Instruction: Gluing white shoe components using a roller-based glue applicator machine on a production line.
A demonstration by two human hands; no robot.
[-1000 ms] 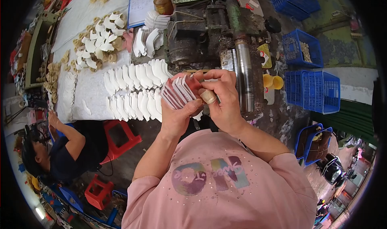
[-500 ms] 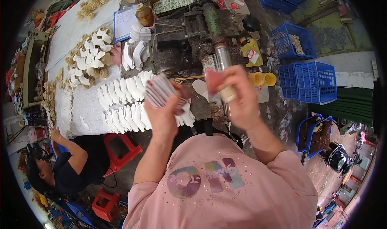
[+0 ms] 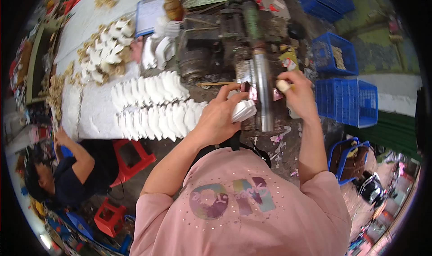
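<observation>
My left hand (image 3: pixel 220 118) is at the front of the bench, its fingers around a small stack of white curved pieces (image 3: pixel 244 111). Its fingertips reach beside a dark small object (image 3: pixel 245 87) close to the machine's shiny metal cylinder (image 3: pixel 263 94). On the cylinder's other side, my right hand (image 3: pixel 298 91) grips a pale, rounded handle (image 3: pixel 283 86). A shiny pink part (image 3: pixel 277 94) shows just below that handle; motion blur hides what kind of tool it is. Another shiny pink patch (image 3: pixel 253 94) lies left of the cylinder.
Two rows of white curved pieces (image 3: pixel 153 89) lie left of my hands, with a heap of white and tan pieces (image 3: pixel 105 53) beyond. A brown bottle (image 3: pixel 173 7) and a clipboard (image 3: pixel 150 15) stand farther back. Blue crates (image 3: pixel 346 100) line the right. A co-worker (image 3: pixel 67 166) sits left.
My left hand has moved right and lower, bringing the stack to the cylinder. My right hand has shifted right, from over the cylinder to its right side, with the handle. The whole view has shifted slightly.
</observation>
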